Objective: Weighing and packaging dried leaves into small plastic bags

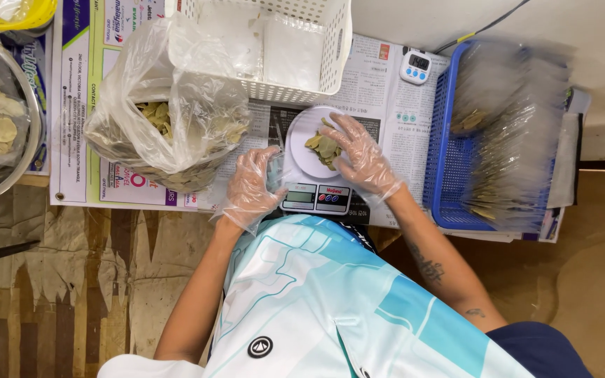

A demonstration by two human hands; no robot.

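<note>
left hand [252, 183]: loosely open, beside scale [314, 197] | right hand [360, 155]: spread, touching dried leaves [323, 148]

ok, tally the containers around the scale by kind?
White perforated plastic basket: 1
Blue plastic basket: 1
Clear plastic bag of dried leaves: 1
Metal bowl of leaves: 1
Small white plate: 1
Total: 5

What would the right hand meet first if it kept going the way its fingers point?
The right hand, in a clear disposable glove, points up and left over the white scale plate. Its fingertips are already at the dried leaves there, so those come first; actual contact is unclear.
</note>
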